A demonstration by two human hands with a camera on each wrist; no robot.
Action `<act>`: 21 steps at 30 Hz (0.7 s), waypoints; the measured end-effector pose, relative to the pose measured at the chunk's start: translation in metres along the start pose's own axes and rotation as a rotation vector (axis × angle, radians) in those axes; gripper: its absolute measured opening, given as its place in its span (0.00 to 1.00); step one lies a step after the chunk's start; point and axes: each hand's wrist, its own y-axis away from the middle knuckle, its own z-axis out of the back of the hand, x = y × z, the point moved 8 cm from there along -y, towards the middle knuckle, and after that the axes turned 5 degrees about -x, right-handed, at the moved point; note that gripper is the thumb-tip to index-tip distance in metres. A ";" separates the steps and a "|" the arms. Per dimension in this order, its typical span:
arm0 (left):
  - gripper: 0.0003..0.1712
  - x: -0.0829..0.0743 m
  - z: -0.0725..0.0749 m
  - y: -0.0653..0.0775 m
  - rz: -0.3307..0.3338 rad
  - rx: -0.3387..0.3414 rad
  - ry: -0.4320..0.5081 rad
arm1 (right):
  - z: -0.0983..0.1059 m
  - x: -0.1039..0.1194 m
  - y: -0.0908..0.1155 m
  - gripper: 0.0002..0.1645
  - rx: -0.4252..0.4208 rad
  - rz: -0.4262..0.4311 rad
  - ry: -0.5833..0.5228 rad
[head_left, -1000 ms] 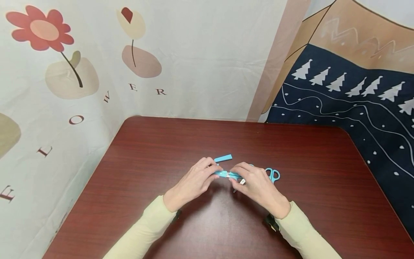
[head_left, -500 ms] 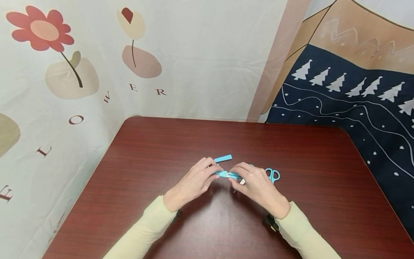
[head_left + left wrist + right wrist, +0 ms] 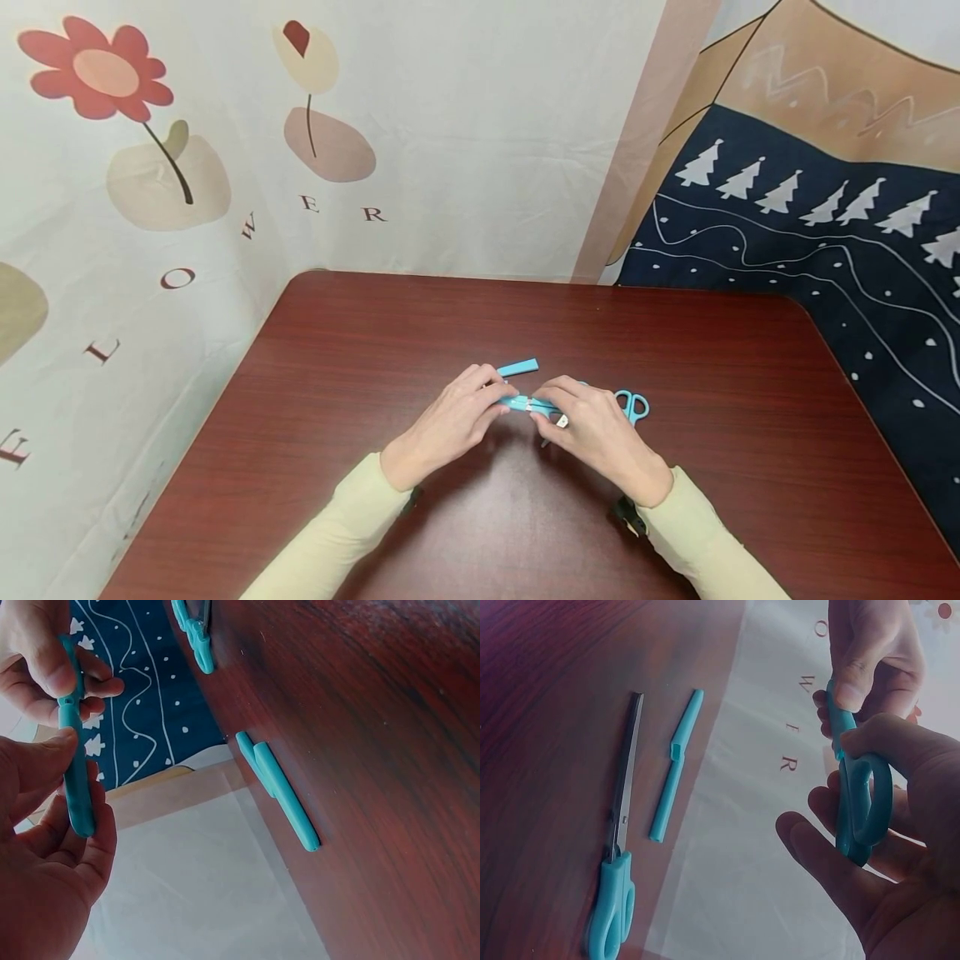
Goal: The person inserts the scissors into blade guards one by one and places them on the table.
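Thumb and fingers of my left hand (image 3: pixel 448 425) pinch a blue blade cover (image 3: pixel 79 780). The cover sits over the blades of a pair of blue-handled scissors (image 3: pixel 883 802), hiding most of them. My right hand (image 3: pixel 603 429) grips these scissors near the pivot, its thumb on one side and fingers behind the handle loops. Both hands meet above the table, with cover and scissors in one line. A second pair of scissors (image 3: pixel 612 892) lies on the table by the right hand, its metal blades bare.
Two more blue covers (image 3: pixel 667 796) lie end against end on the table, beyond the hands. The dark red wooden table (image 3: pixel 420 325) has its far edge against a pale printed cloth (image 3: pixel 480 167). A navy cloth with white trees (image 3: pixel 787 225) hangs at the right.
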 end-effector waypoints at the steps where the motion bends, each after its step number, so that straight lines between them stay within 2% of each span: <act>1: 0.07 0.000 0.000 0.000 -0.001 -0.002 -0.001 | 0.000 0.000 0.000 0.13 0.002 -0.002 0.000; 10: 0.07 -0.003 0.002 -0.003 -0.009 -0.016 -0.002 | 0.000 0.000 -0.001 0.13 0.019 -0.017 0.006; 21: 0.08 -0.006 0.000 -0.005 -0.027 -0.029 -0.012 | 0.000 0.001 -0.002 0.13 0.011 0.002 -0.002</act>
